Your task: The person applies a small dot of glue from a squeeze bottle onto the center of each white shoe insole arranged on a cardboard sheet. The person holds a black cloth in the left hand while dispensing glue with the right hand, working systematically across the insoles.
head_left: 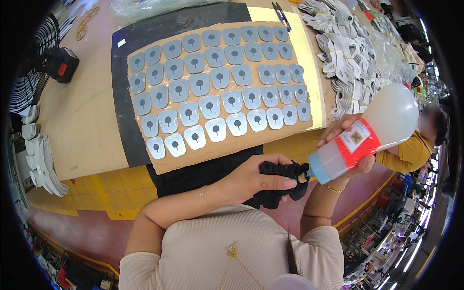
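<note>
Curled firmly with the thumb lying across, the left hand's grip is holding a bunched wad of black cloth in front of the person's chest, just off the near edge of the brown tabletop. Fingers and thumb are wrapping round the bottle's body in the right hand's grip, which is holding a translucent white plastic squeeze bottle with a bulbous base, a red-and-white label and a light blue collar. Bulb up and tilted, the bottle is pointing its blue nozzle down and leftward at the cloth; whether the tip is touching is too small to tell.

Beyond the hands, a brown cardboard sheet is lying on the tabletop, bearing five rows of grey, rounded shield-shaped pieces with dark tree emblems. Beneath it, a black flat mat is showing at the left and a pale yellow sheet at the right. Dark thread snips are resting on the yellow sheet's far end. Bundled white strips are lying to the right, and a black wire-caged fan is standing at the far left.
</note>
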A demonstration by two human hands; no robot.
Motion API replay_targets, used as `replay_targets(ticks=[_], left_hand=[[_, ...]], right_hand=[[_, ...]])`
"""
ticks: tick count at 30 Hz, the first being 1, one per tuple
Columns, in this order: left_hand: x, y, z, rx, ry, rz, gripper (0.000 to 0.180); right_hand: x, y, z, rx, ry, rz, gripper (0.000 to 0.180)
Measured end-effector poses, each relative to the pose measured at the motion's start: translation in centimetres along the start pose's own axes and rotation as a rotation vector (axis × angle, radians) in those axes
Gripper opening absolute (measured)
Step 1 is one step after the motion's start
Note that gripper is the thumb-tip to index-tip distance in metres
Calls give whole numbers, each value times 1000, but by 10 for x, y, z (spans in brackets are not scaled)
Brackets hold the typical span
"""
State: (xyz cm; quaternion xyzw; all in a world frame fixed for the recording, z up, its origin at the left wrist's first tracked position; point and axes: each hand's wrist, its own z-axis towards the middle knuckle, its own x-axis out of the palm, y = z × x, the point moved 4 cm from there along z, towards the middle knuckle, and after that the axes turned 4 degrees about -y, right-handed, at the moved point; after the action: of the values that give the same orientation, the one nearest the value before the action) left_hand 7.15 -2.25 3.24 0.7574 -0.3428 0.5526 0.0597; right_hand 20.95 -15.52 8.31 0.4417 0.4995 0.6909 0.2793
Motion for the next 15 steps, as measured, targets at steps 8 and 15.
replay_targets(ticks=[8,15], left_hand=[[18,-9,-16,495,387,793,25],[5,10,-3,413,290,1339,25]], right_hand=[[-61,25,9,-412,-571,-221,70],[-48,67,27,-945,-542,-322,81]])
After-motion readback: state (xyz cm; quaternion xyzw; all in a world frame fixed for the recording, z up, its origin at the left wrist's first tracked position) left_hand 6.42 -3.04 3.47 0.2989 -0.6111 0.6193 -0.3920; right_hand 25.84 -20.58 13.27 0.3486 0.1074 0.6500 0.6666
